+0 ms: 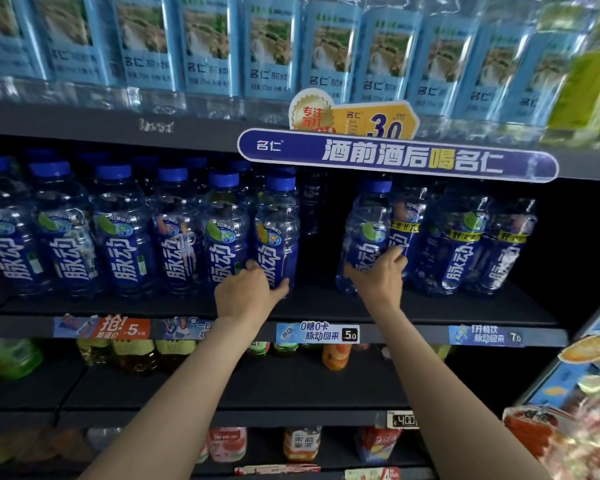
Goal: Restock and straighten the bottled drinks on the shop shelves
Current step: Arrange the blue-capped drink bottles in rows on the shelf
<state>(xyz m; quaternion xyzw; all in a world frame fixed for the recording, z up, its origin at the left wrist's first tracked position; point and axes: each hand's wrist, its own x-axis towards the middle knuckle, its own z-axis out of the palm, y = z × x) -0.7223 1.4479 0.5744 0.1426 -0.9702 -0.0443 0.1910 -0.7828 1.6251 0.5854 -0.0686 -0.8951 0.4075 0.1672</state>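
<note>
Blue banner (pixel 395 157) overhangs the shelf (pixel 326 303) at 12 o'clock. Your left hand (pixel 246 292) grasps a blue-capped bottle (pixel 278 233); your right hand (pixel 378 278), at 3 o'clock across a gap, grasps another bottle (pixel 368 233). Both upright, clear-shouldered, blue-labelled.

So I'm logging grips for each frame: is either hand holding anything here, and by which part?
Both are. The left hand grips the lower body of a blue-capped bottle; the right hand grips the lower body of another blue-capped bottle across the gap.
</note>
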